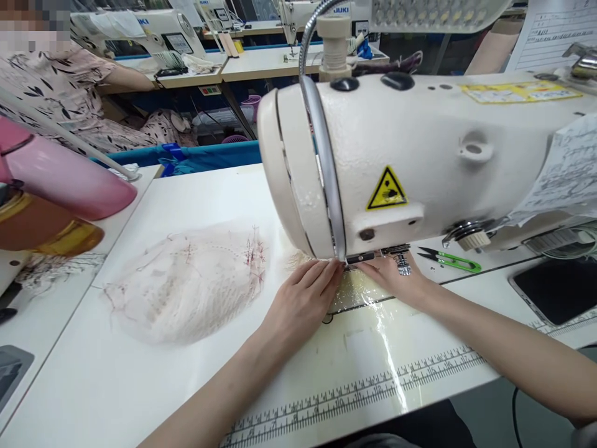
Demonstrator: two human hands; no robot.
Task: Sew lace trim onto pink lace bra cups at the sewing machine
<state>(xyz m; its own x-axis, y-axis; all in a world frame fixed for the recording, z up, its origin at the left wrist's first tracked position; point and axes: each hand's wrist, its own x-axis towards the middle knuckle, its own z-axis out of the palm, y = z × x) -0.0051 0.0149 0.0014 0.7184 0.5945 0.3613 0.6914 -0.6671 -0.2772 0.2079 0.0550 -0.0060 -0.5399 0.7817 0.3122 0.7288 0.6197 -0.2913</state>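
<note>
My left hand [301, 292] rests on the bed of a white sewing machine [410, 143], its fingers together and pressed down near the needle area. A bit of pale sheer fabric [293, 255] shows beside those fingertips. From the other side my right hand [396, 277] reaches in, its thumb pointing at the same spot. The machine head and a metal part [403, 264] partly cover its other fingers, and what they hold is hidden. Left of my hands lies a heap of sheer whitish pieces [191, 283] with reddish thread ends.
Green-handled thread snips [452, 260] and a phone [557, 289] lie to the right. A printed ruler [354, 398] runs along the front edge. A pink bottle [69, 168] and an amber container [46, 221] stand left. Another person [69, 93] sits beyond the blue cloth [214, 158].
</note>
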